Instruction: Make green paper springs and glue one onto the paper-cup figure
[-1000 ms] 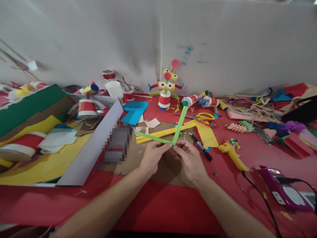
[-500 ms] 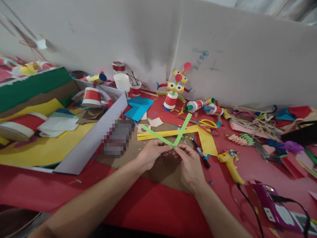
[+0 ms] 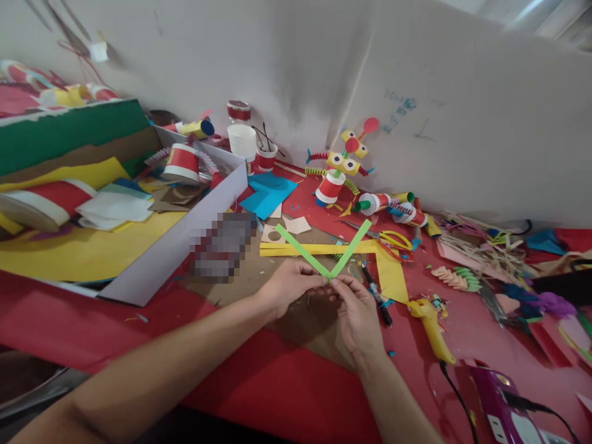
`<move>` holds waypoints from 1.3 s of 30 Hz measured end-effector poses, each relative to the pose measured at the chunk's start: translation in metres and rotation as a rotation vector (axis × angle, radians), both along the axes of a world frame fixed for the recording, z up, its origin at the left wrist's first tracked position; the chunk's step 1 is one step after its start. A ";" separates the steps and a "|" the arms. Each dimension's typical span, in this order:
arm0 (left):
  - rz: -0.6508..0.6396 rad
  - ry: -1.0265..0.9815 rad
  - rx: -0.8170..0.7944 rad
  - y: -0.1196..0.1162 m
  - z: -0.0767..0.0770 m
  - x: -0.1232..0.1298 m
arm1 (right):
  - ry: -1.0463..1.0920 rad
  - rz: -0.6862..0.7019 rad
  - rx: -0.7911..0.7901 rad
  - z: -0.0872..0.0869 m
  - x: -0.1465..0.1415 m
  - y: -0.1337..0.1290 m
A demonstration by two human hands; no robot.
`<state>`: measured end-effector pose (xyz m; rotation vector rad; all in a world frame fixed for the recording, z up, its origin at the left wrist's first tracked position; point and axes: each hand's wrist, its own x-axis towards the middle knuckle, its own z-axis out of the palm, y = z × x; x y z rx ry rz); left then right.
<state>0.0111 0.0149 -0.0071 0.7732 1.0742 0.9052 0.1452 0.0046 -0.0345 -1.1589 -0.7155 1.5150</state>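
Two bright green paper strips [image 3: 350, 249] meet at their lower ends in a V, above brown cardboard [image 3: 240, 290]. My left hand [image 3: 291, 285] pinches the joined point from the left side. From the right, my right hand [image 3: 358, 308] pinches the same point with thumb and fingers. Behind the V lie long yellow paper strips [image 3: 309, 248], joining a wider yellow piece [image 3: 392, 277] on the right. Small cream paper pieces [image 3: 297, 225] lie beyond the left green arm. The fingertips hide the exact joint.
A box [image 3: 198, 237] of paper scraps stands at the left. Paper-cup figures [image 3: 330, 187] stand by the wall. Scissors [image 3: 393, 242], a black pen [image 3: 377, 295], a yellow glue gun [image 3: 432, 330] with its cord, and a purple device [image 3: 499, 401] lie on the right.
The view has tilted and shifted slightly. The green V has opened a little wider and its left arm points more steeply upward. Both hands still pinch its lower point.
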 end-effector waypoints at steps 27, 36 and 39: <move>0.065 0.224 0.479 -0.006 -0.005 0.000 | -0.293 0.039 0.230 0.004 0.001 -0.004; 0.157 0.226 0.418 0.008 -0.013 -0.009 | -0.339 0.101 0.187 0.023 -0.012 0.010; 0.100 0.113 0.378 0.011 -0.014 -0.014 | -0.314 0.108 0.180 0.018 -0.015 0.013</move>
